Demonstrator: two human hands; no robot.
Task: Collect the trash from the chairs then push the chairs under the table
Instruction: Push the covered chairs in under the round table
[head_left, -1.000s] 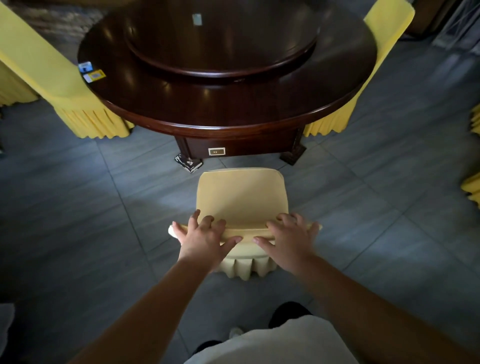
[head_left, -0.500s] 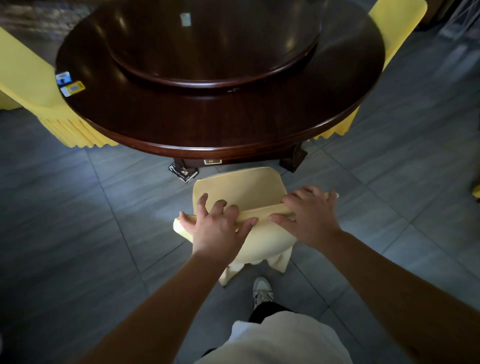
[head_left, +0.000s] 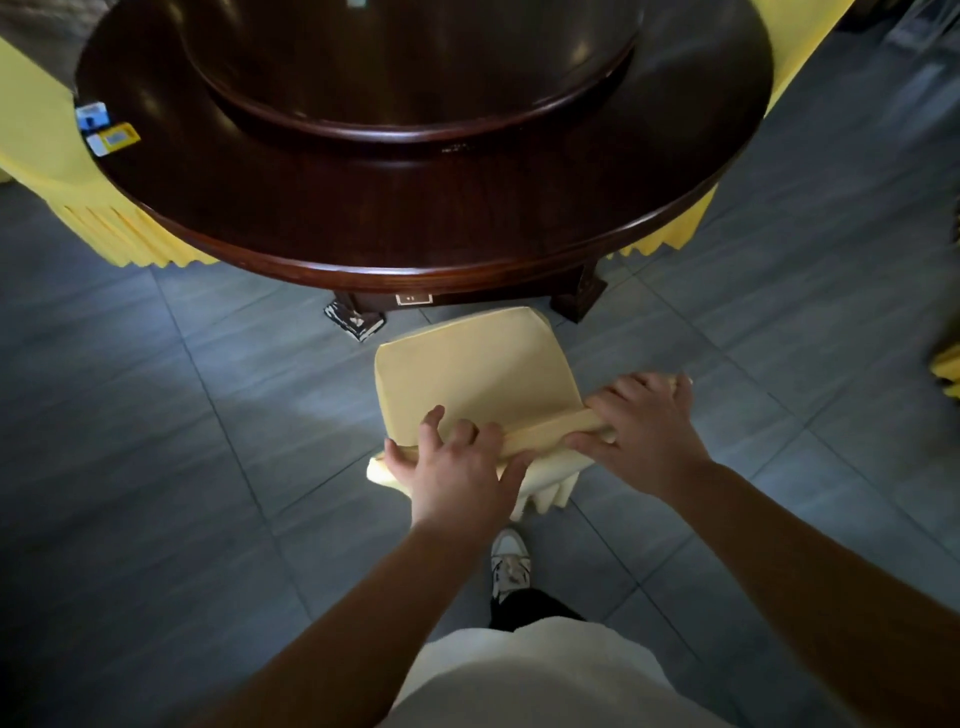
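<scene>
The left hand grips the top edge of the chair backrest, fingers curled over it and thumb behind; the right hand holds the same edge further right in the frame. To push well, I judge both hands should press evenly so the chair runs straight at the round table, steering the seat between the table's carved feet rather than into them. The chair sits at centre frame, its front edge just at the table's rim, turned slightly askew. It wears a pale yellow fabric cover with a pleated skirt; the seat looks smooth and shows no trash.
</scene>
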